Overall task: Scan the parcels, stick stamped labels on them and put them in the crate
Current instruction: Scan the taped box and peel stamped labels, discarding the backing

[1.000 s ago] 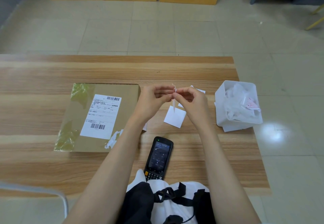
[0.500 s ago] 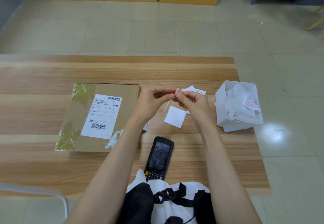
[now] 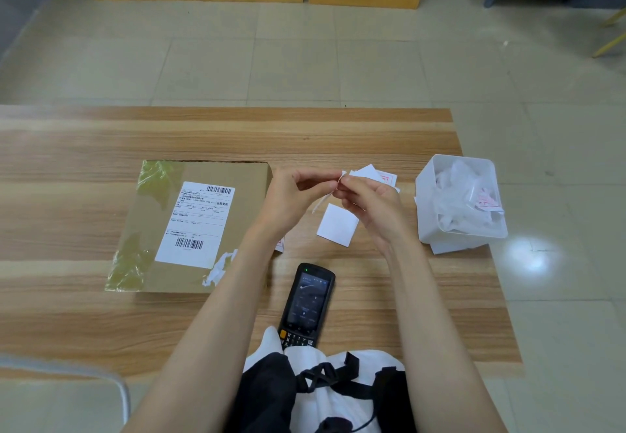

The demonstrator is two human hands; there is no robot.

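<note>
- The left hand and the right hand are raised just above the middle of the tabletop, fingertips meeting.
- Both hands pinch the top end of a label strip between thumb and forefinger. It is thin and white, seen nearly edge-on, and hangs slanting down toward the left wrist.
- Below the hands a blank white square label lies flat on the tabletop, apart from the strip.
- Behind the right hand, toward the far edge, lies a small pile of stamped labels with a red mark showing on one; the fingers partly hide it.
- The parcel, a flat brown cardboard one, lies left of the hands, about midway between the far and near edges. It bears a printed shipping label with barcodes, and shiny tape along its left side.
- A paper scrap with red print peeks out beside the parcel's right edge, under the left wrist.
- The handheld scanner lies face up near the middle of the near edge, between the forearms, its screen lit.
- A white bin stands at the right edge of the tabletop, holding crumpled white paper, one piece with a red stamp.
</note>
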